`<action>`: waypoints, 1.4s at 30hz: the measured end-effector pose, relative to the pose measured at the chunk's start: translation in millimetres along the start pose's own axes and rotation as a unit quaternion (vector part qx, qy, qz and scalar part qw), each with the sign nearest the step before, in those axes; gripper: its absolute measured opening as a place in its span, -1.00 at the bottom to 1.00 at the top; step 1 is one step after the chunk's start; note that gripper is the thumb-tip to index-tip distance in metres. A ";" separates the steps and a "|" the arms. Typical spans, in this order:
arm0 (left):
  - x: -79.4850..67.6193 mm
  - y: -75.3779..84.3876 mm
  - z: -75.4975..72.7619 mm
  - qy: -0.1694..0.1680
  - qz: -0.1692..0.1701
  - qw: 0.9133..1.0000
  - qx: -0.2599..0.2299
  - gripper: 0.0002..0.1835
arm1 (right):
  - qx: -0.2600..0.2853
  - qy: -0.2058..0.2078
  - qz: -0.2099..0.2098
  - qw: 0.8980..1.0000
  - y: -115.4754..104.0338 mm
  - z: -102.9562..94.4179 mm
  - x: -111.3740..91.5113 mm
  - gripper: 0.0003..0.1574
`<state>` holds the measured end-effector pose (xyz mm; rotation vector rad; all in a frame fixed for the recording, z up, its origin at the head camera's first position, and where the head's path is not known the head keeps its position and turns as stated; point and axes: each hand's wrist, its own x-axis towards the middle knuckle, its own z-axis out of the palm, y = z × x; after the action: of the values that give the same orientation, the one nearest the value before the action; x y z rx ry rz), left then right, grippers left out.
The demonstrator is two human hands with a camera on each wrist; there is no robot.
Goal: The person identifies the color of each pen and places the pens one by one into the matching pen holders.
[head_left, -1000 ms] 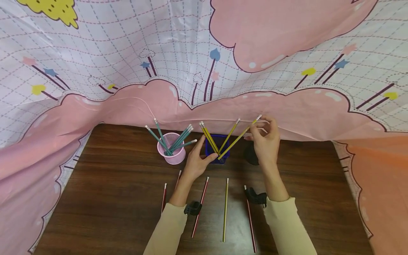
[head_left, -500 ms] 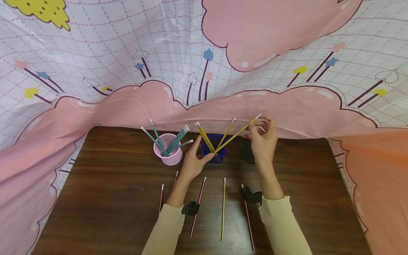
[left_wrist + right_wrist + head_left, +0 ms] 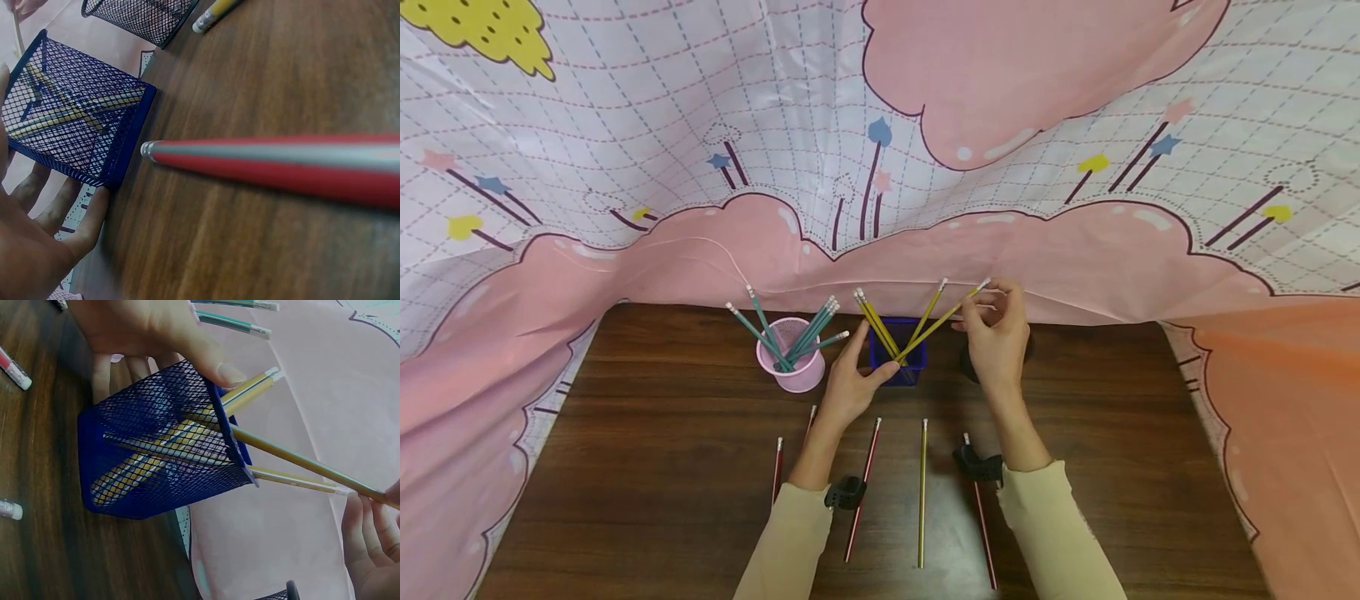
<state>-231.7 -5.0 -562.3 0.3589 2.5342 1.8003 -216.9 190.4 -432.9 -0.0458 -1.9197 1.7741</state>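
A slim yellow pencil with a white eraser point(image 3: 940, 324) slants down to the rim of a square blue mesh holder point(image 3: 904, 377).
The right hand point(image 3: 1000, 333) pinches it near the eraser, seemingly to leave the low end free; whether that tip is inside, I cannot tell. The left hand point(image 3: 850, 387) is spread, thumb at the rim, extended fingers along the side, likely for steadiness. 3 slim yellow pencils point(image 3: 877, 322) stand inside, fanned by the wide mouth.
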 end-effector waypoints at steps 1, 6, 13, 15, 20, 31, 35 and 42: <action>0.1 -0.1 0.2 0.001 0.001 1.000 0.001 -0.11 | -0.003 -0.006 -0.001 1.000 0.3 0.0 -0.6 -0.63; 0.6 0.2 1.6 0.007 0.008 1.000 0.003 -0.11 | -0.015 -0.041 0.024 0.999 1.7 -0.4 -2.9 -0.59; 0.1 -2.1 0.8 0.009 0.006 1.000 0.000 -0.11 | -0.021 -0.053 0.042 0.998 5.8 -4.1 -5.4 -0.52; 0.4 -2.1 0.0 0.011 0.006 1.000 0.000 -0.11 | -0.014 -0.051 0.042 0.998 6.1 -5.0 -4.8 -0.54; -0.3 0.2 -2.2 0.004 0.000 1.000 0.005 -0.11 | -0.012 -0.052 0.046 0.998 5.8 -7.7 -5.0 -0.60; -2.6 2.4 -1.9 -0.005 0.001 1.000 0.006 -0.10 | -0.049 -0.061 0.059 0.995 11.0 -30.2 -30.5 -0.69; -1.5 2.4 -2.2 -0.004 0.000 1.000 0.013 -0.11 | -0.038 -0.062 0.058 0.996 12.7 -33.8 -33.5 -0.66; -1.3 -0.1 0.0 0.004 -0.005 1.000 0.017 -0.11 | -0.072 -0.099 0.060 0.991 8.5 -38.8 -45.2 -0.65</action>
<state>-230.4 -5.3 -562.6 0.3389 2.5694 1.7604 -165.4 210.8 -456.4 -0.0367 -2.2276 1.7706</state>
